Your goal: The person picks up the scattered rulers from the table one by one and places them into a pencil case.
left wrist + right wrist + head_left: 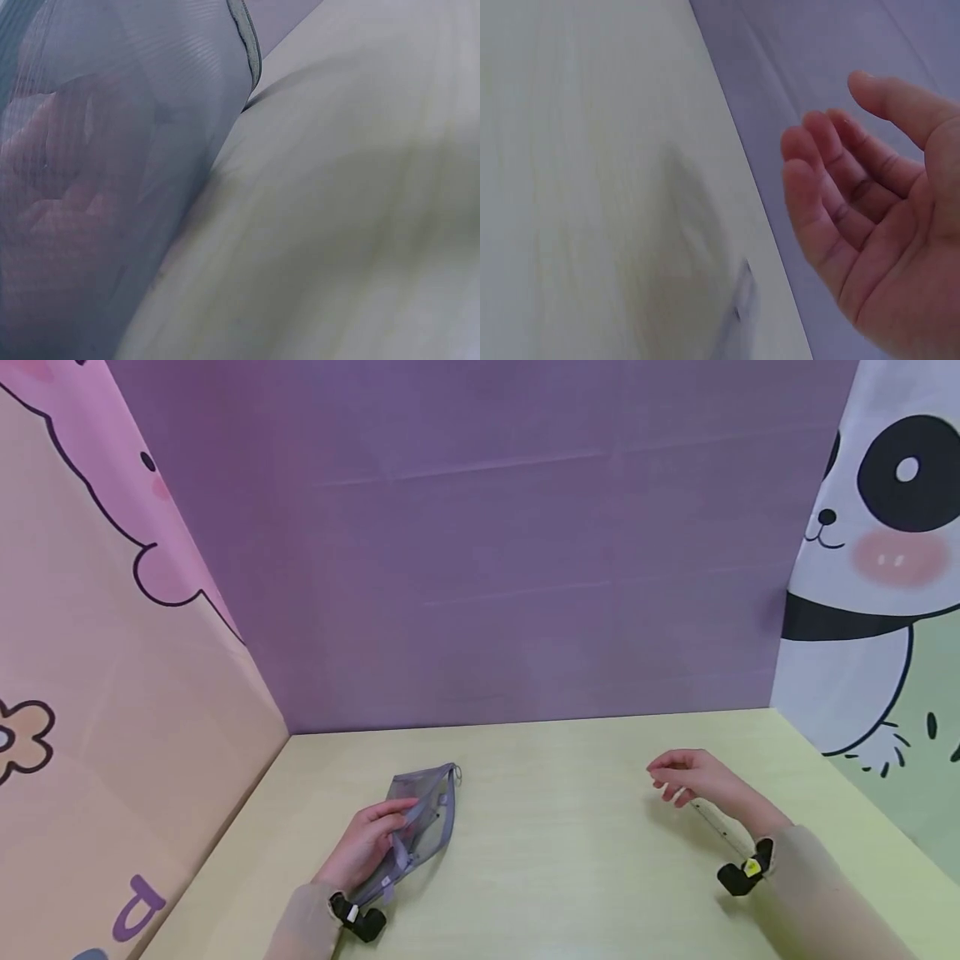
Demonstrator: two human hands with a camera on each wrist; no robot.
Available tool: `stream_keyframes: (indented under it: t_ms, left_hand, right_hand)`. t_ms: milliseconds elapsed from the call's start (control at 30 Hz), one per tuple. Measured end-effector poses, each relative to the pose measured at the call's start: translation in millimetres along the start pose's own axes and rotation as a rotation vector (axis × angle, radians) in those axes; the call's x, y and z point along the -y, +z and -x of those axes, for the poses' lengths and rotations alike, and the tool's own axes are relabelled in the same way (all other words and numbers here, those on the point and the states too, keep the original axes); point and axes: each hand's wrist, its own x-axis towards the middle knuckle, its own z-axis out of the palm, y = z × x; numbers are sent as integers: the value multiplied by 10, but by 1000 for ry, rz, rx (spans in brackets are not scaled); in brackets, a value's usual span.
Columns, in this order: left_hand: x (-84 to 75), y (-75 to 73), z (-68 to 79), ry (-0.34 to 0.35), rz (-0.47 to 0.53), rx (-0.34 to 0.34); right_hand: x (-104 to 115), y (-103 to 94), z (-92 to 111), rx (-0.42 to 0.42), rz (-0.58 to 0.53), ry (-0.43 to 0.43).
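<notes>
My left hand [372, 837] grips a grey-purple mesh zip pouch [438, 822] by its near-left side and holds it tilted over the table. In the left wrist view the mesh [180, 67] fills the left side, and curled fingers show dimly through it. At the right, my right hand [697, 774] hovers above the table with loosely bent fingers and nothing in them. The right wrist view shows its bare palm [900, 292]. Beneath that hand and wrist lies a narrow pale strip with small dark marks [720, 827], partly hidden by the forearm.
The pale wood-grain table [540, 843] reaches back to a purple wall sheet [525, 568]. Printed cartoon panels stand at the left [112, 693] and right [862, 677]. A small black camera is strapped to each wrist.
</notes>
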Motion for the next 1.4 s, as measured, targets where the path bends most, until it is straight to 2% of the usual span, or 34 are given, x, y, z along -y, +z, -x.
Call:
stream_keyframes:
  t_ms: [100, 233, 400, 467, 800, 1000, 1100, 1200, 1300, 1400]
  left_hand:
    - [-8, -17, -14, 11, 14, -9]
    - [-19, -36, -40, 17, 27, -4]
    - [-23, -35, -51, 18, 18, 19]
    - [-24, -31, -52, 20, 10, 27]
    - [-38, -29, -56, -13, 14, -10]
    - [-6, -37, -49, -5, 16, 3]
    - [-2, -28, -36, -4, 15, 9]
    - [-6, -25, -14, -11, -1, 16]
    - [-9, -21, -2, -17, -11, 17]
    - [-10, -11, -6, -21, -8, 13]
  right_hand:
    - [-60, -174, 160, -40, 32, 44]
    - [-162, -337, 344, -99, 90, 145]
    - [-281, -425, 491, -134, 105, 277]
    - [-307, -436, 525, -145, 92, 297]
    - [-377, -297, 480, -111, -132, 278]
    - [-339, -203, 441, -78, -167, 244]
    - [-307, -201, 434, -102, -105, 242]
    - [-292, -212, 415, -165, 30, 238]
    - [-288, -216, 397, -176, 206, 171]
    - [-292, -197, 386, -115, 346, 66]
